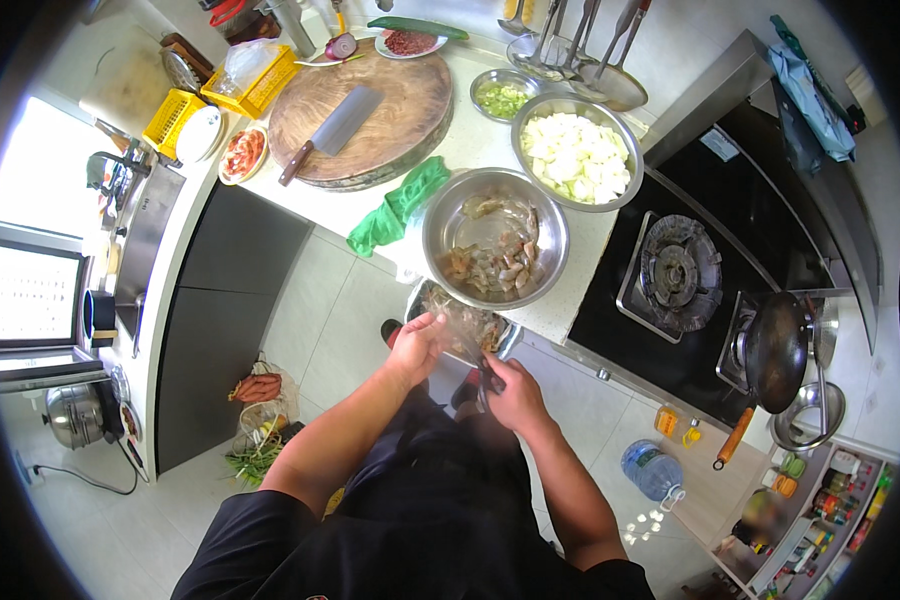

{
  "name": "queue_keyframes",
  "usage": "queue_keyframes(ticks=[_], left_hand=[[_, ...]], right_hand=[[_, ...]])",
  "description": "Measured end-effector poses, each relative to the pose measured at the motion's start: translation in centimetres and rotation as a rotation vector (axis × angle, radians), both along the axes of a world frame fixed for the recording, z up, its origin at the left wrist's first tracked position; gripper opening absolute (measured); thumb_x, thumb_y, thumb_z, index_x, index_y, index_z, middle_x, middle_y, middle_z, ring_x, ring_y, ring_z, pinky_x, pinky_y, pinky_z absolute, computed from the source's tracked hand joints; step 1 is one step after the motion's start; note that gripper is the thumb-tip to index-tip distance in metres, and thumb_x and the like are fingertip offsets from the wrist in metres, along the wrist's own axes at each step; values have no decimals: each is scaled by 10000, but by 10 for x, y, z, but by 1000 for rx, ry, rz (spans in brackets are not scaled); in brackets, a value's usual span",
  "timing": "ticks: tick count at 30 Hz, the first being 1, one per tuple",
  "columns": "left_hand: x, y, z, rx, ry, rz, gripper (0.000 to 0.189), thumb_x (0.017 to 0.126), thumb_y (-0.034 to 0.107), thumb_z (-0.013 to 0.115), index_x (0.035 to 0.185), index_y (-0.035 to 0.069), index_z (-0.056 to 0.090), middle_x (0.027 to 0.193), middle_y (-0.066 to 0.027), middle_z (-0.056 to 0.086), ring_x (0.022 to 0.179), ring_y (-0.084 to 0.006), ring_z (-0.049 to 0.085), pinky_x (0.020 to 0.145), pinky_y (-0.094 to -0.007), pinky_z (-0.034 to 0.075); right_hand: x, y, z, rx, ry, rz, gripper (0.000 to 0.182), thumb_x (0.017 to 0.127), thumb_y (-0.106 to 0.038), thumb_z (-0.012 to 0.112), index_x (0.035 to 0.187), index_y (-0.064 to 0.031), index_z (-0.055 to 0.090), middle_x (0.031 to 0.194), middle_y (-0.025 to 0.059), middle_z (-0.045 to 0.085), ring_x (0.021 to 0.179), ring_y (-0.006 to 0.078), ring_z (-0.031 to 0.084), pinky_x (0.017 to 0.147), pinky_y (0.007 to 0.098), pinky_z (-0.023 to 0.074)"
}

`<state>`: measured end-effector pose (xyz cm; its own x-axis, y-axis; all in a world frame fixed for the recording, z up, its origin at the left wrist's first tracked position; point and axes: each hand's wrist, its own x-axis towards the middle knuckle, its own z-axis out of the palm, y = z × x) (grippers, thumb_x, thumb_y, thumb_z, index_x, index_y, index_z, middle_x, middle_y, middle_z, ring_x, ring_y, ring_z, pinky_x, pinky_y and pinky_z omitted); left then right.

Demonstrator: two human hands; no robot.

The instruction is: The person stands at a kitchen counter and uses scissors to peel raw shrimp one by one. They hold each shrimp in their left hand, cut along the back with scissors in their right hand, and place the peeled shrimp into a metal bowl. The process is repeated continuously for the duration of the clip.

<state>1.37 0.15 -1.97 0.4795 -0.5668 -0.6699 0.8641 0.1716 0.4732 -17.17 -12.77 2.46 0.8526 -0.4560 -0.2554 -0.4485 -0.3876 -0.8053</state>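
Note:
My left hand pinches a blurred, translucent shrimp between thumb and fingers. My right hand grips a pair of scissors by the dark handles, their blades pointing up and left at the shrimp. Both hands are just off the counter's front edge, over a bin holding shrimp scraps. Directly beyond them, a stainless steel bowl with several grey shrimp stands at the counter edge. A crumpled green cloth lies left of the bowl.
A cleaver rests on a round wooden chopping block. Behind the shrimp bowl stands a bowl of cut pale vegetable beside chopped greens. At right are a gas burner and a wok. A water jug is on the floor.

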Motion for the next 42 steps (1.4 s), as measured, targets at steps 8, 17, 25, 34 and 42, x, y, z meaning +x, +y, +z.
queue_keyframes(ticks=[8,17,25,34,42], left_hand=[[1,3,-7,-39,1,-8,181,1054,103,608,1185,4,683,939,-31,706,777,-145,679,705,-273,573],[3,-5,-10,80,-72,-91,154,1043,121,639,1135,21,710,898,-27,713,755,-126,681,672,-244,557],[2,-6,6,101,-91,-135,70,1031,106,657,1017,56,705,840,-35,721,740,-124,694,652,-230,555],[-4,-5,3,94,-61,-90,74,1034,96,647,1019,51,703,878,-39,723,778,-131,711,689,-246,584],[-2,-8,9,104,-140,-227,84,1040,104,638,1025,53,703,901,-37,729,794,-123,698,687,-239,557]], right_hand=[[5,-6,4,-105,-2,48,434,895,-122,729,1327,-105,690,898,161,678,837,358,688,731,423,556],[-1,-9,-7,-30,-13,13,501,868,-92,729,1365,-121,673,889,142,662,823,337,683,736,416,551],[0,-7,-5,-49,-2,19,477,884,-118,732,1357,-126,672,891,148,666,833,346,682,742,422,548],[0,-14,-5,-133,32,40,508,805,-117,753,1309,-144,699,895,166,672,829,372,691,748,463,560],[-3,-8,-6,6,77,-22,568,812,-96,733,1373,-144,664,938,155,652,876,343,691,790,430,566]])
